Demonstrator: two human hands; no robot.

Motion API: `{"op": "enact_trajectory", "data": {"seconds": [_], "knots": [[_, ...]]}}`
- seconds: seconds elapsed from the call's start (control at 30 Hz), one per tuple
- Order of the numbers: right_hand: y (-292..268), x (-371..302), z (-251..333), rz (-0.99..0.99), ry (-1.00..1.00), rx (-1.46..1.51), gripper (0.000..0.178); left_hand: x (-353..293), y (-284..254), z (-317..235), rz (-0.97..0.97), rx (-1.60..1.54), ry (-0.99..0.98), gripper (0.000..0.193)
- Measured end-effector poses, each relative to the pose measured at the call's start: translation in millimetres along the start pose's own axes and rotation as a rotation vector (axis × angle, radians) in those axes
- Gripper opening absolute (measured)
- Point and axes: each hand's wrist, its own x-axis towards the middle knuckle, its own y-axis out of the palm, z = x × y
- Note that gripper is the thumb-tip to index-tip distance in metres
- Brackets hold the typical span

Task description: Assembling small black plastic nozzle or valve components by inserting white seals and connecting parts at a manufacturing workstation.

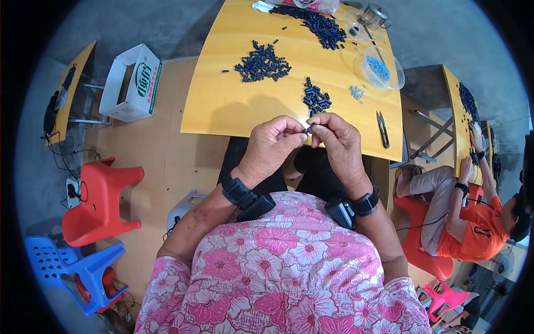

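Observation:
My left hand (273, 143) and my right hand (340, 146) meet just off the near edge of the yellow table (217, 106). Between their pinched fingertips is a small black part (305, 131); the fingers cover most of it, and whether it is one piece or two I cannot tell. Just beyond my hands lies a small heap of black cylindrical pieces (316, 98). Right of that heap are loose pale blue bits (357, 92). A pair of thread snips (382, 129) rests near the table's right edge.
Farther back are two larger black heaps (262, 62), a clear tub (396, 75) of blue bits and a metal cup (378, 15). On the left stand a white carton (130, 83), a red stool (100, 203) and a blue stool (83, 273). A person in orange (473, 231) works at another table on the right.

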Motion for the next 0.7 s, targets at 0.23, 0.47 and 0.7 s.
{"op": "enact_trajectory", "data": {"seconds": [0.23,0.47,0.7], "knots": [[0.6,-1.1,1.2,0.007,-0.019,-0.009,0.01,-1.3,-0.3,-2.6,0.001,0.038,0.002,0.011],[-1.0,-1.1,1.1,0.011,-0.072,-0.126,0.01,-2.2,0.8,-2.8,-0.001,0.091,0.012,0.011],[-5.2,-0.4,4.5,0.016,-0.18,-0.348,0.012,-2.3,0.8,-5.7,-0.001,0.093,-0.036,0.01]]}}
